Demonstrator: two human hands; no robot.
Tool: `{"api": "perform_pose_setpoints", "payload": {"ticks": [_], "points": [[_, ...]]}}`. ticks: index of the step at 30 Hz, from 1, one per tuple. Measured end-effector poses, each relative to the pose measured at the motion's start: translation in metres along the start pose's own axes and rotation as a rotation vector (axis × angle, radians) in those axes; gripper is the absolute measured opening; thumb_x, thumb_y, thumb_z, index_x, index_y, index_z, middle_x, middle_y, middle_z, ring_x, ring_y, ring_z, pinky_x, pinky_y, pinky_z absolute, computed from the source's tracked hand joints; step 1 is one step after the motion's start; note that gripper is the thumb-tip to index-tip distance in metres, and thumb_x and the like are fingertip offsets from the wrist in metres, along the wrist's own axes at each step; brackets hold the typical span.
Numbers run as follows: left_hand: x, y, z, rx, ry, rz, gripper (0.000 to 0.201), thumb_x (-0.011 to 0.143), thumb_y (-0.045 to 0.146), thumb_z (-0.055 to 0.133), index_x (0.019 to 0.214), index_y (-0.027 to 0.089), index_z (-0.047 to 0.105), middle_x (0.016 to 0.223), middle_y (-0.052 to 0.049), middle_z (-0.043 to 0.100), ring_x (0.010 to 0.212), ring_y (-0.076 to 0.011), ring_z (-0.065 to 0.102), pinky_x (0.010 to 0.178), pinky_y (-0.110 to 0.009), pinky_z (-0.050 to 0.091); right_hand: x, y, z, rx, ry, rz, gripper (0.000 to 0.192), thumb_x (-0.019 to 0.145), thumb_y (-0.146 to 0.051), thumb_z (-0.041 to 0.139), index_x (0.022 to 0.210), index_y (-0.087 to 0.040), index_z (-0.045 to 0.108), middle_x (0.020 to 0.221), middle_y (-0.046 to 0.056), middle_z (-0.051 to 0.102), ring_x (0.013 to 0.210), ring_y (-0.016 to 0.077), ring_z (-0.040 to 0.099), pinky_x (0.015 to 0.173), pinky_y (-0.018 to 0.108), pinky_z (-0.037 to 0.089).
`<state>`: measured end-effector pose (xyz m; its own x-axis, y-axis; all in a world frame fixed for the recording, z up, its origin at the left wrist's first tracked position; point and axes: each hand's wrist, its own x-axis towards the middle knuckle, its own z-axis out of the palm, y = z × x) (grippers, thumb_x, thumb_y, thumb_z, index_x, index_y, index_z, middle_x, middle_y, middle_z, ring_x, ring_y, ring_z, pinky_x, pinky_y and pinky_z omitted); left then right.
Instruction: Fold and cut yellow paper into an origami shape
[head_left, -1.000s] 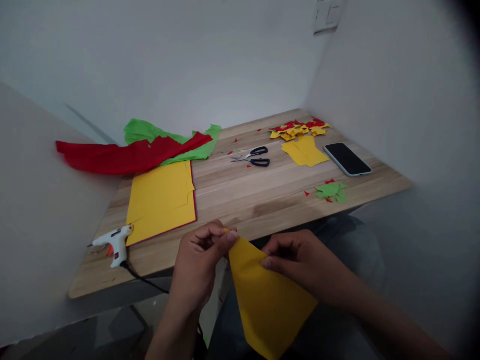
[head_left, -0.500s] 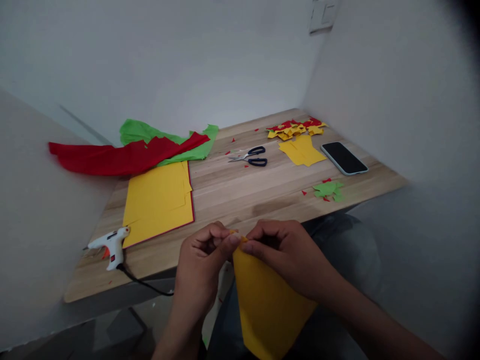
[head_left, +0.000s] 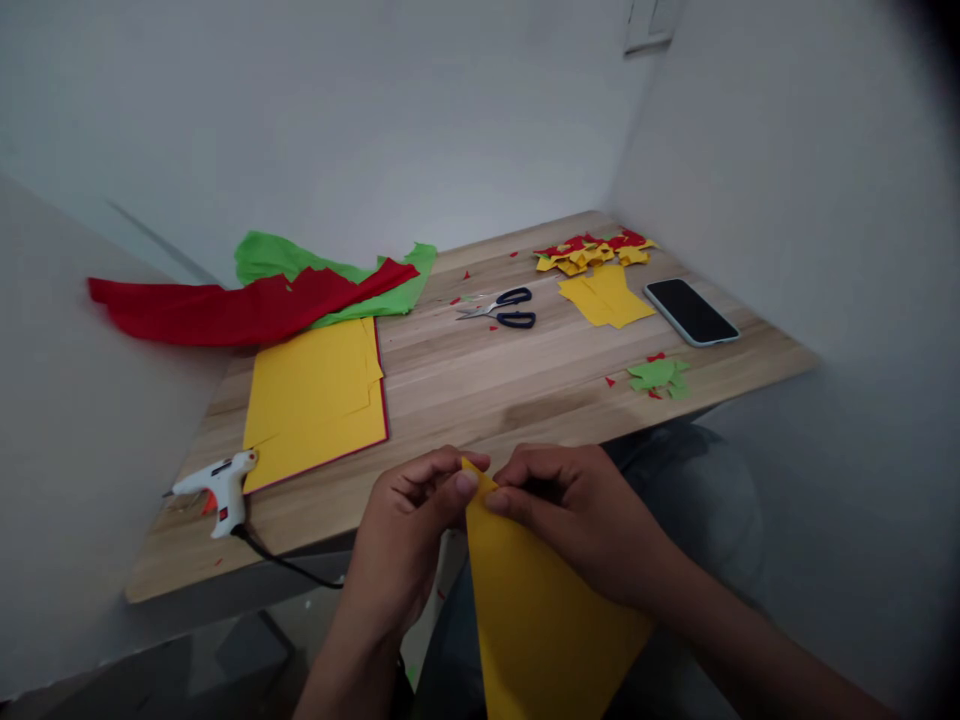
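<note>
I count two hands of mine, my left hand [head_left: 405, 530] and my right hand [head_left: 577, 520], both pinching one yellow paper piece [head_left: 540, 620]. On the table [head_left: 480, 390]: one glue gun [head_left: 221, 487] near left, one stack of yellow sheets [head_left: 315, 395], one red crepe sheet [head_left: 225, 308] over one green crepe sheet [head_left: 277, 258] far left, one pair of scissors [head_left: 504, 307], one phone [head_left: 690, 312] far right, and one small pile of green scraps [head_left: 658, 377].

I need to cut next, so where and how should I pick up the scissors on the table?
Probably take the scissors by the dark handle loops, which lie at their right end toward the phone. The closed blades point left, toward the green paper. Come from above and the right with the right hand; they lie flat with bare wood around them.
</note>
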<state>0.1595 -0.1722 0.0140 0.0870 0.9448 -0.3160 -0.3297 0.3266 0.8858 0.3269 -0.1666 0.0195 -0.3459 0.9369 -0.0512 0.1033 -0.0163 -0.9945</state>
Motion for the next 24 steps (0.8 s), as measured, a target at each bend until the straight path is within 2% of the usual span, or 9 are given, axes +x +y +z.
{"api": "perform_pose_setpoints", "payload": {"ticks": [6, 16, 24], "points": [[-0.001, 0.000, -0.003, 0.020, -0.035, -0.010, 0.022, 0.063, 0.034, 0.089, 0.077, 0.019, 0.080, 0.067, 0.000, 0.066, 0.058, -0.0082, 0.058, 0.055, -0.017, 0.045, 0.000, 0.002, 0.001, -0.011, -0.002, -0.036, 0.013, 0.084, -0.024, 0.064, 0.073, -0.021, 0.071, 0.073, -0.002, 0.071, 0.071, 0.0130, 0.062, 0.068, 0.026, 0.043], [-0.003, -0.002, -0.008, 0.134, -0.029, 0.036, 0.017, 0.073, 0.036, 0.083, 0.083, 0.022, 0.081, 0.073, 0.000, 0.067, 0.064, -0.0092, 0.058, 0.057, -0.018, 0.044, -0.002, 0.001, 0.001, -0.174, 0.053, -0.060, 0.015, 0.083, -0.027, 0.067, 0.071, -0.022, 0.073, 0.065, -0.002, 0.068, 0.061, 0.0115, 0.057, 0.059, 0.025, 0.039], [-0.004, -0.001, -0.011, 0.170, -0.007, 0.085, 0.016, 0.072, 0.036, 0.084, 0.081, 0.023, 0.081, 0.078, -0.001, 0.070, 0.069, -0.0113, 0.062, 0.061, -0.020, 0.048, -0.003, 0.000, 0.000, -0.214, 0.051, -0.083, 0.016, 0.083, -0.027, 0.067, 0.068, -0.022, 0.071, 0.064, -0.002, 0.067, 0.058, 0.0114, 0.056, 0.057, 0.025, 0.039]]}}
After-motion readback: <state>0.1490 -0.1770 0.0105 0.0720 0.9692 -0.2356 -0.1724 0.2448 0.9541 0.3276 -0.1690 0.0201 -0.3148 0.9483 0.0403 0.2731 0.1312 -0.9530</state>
